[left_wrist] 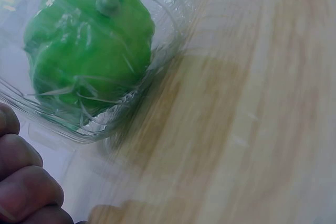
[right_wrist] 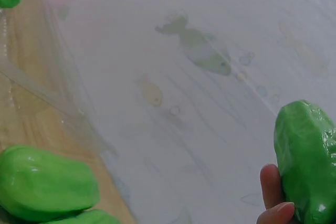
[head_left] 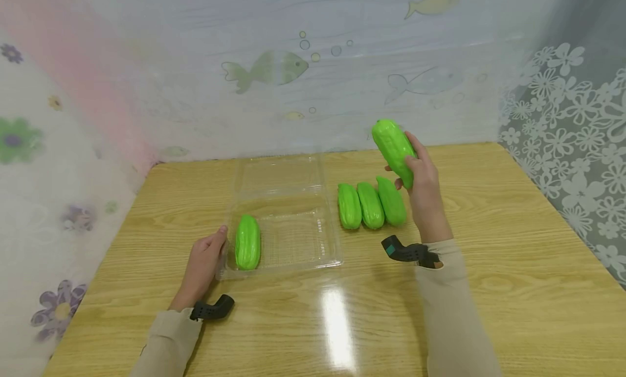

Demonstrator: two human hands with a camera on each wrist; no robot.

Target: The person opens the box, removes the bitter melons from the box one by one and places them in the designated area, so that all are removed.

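In the head view my right hand (head_left: 424,176) holds a glossy green ribbed gourd (head_left: 393,149) above the table, thumb on the near side and fingers behind. The right wrist view shows the held gourd (right_wrist: 307,161) with fingertips (right_wrist: 271,184) against it. My left hand (head_left: 202,263) grips the left edge of a clear plastic clamshell box (head_left: 293,265), whose lid (head_left: 279,173) lies folded back. One green gourd (head_left: 248,242) lies lengthwise at the box's left side. The left wrist view shows curled fingers (left_wrist: 26,177) beside the box wall and that gourd's stem end (left_wrist: 92,45).
Three similar gourds (head_left: 370,205) lie side by side to the right of the box. They rest on a wood-grain table (head_left: 274,328). Fish-patterned sheeting (head_left: 342,94) hangs along the back edge, with flower-patterned sheets at both sides.
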